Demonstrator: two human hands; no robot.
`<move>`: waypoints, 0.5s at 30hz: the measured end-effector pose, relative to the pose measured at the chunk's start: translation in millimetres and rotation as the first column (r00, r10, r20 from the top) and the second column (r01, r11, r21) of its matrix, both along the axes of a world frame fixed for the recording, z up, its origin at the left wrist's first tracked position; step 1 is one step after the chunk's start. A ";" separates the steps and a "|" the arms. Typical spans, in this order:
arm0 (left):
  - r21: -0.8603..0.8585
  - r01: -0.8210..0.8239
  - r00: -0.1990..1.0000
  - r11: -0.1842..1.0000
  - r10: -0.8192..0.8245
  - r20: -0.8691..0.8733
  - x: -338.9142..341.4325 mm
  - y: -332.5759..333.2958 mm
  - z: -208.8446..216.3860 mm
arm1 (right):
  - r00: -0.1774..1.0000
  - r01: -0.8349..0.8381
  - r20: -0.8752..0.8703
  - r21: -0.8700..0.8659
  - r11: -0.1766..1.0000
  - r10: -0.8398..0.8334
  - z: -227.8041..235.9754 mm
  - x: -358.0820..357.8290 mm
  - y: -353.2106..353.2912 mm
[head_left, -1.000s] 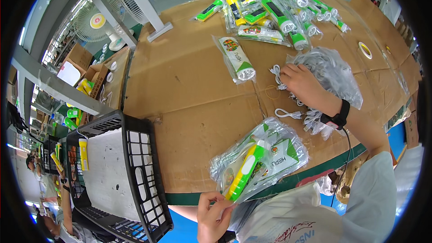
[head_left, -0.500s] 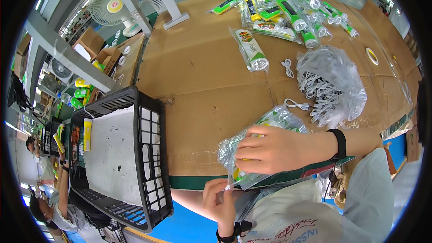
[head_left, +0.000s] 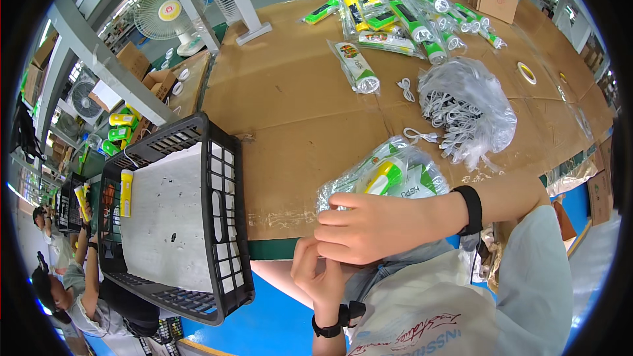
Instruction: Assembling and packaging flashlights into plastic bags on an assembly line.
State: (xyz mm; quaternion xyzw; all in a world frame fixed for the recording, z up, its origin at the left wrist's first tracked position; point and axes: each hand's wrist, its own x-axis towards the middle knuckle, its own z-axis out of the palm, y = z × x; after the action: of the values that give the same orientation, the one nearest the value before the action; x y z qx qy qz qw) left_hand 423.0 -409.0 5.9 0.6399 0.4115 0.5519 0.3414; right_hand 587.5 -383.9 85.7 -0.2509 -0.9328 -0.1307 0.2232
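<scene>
Left hand (head_left: 318, 275) meets right hand (head_left: 359, 227) by tabletop (head_left: 297, 158) edge, fingertips hidden so can't tell if they're clamped on anything; flashlight (head_left: 384, 177) sits just beyond, in or on clear bags (head_left: 425, 160), so probably steady it, work plastic gently, avoid cables (head_left: 455, 115).

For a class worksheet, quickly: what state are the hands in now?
Left hand: curled; whether it holds anything cannot be told.
Right hand: over the near end of the bagged flashlight; grip hidden, cannot be told.
</scene>
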 end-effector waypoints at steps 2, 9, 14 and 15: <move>0.030 -0.036 0.998 0.999 0.037 -0.053 -4.4 2.6 3.4 | 0.997 0.013 0.077 0.025 1.000 -0.015 -0.4 -1.0 3.4; -0.038 0.051 0.992 0.998 -0.055 -0.118 -12.0 0.9 5.1 | 0.981 -0.138 0.116 -0.144 0.980 0.156 -11.5 2.5 16.1; -0.036 -0.002 0.987 0.999 -0.004 -0.161 -17.2 -7.4 -10.3 | 0.950 -0.234 0.154 -0.218 0.947 0.271 -18.4 -2.0 22.2; -0.022 -0.031 0.987 0.999 0.027 -0.161 -18.2 -8.2 -9.7 | 0.947 -0.258 0.140 -0.209 0.943 0.290 -18.3 -5.6 26.0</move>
State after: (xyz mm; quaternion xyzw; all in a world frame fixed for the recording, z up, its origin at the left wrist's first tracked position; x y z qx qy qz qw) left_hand 404.8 -417.2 -3.8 0.6721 0.4536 0.4983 0.3069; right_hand 581.9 -357.8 67.3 -0.1261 -0.9824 -0.0303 0.1347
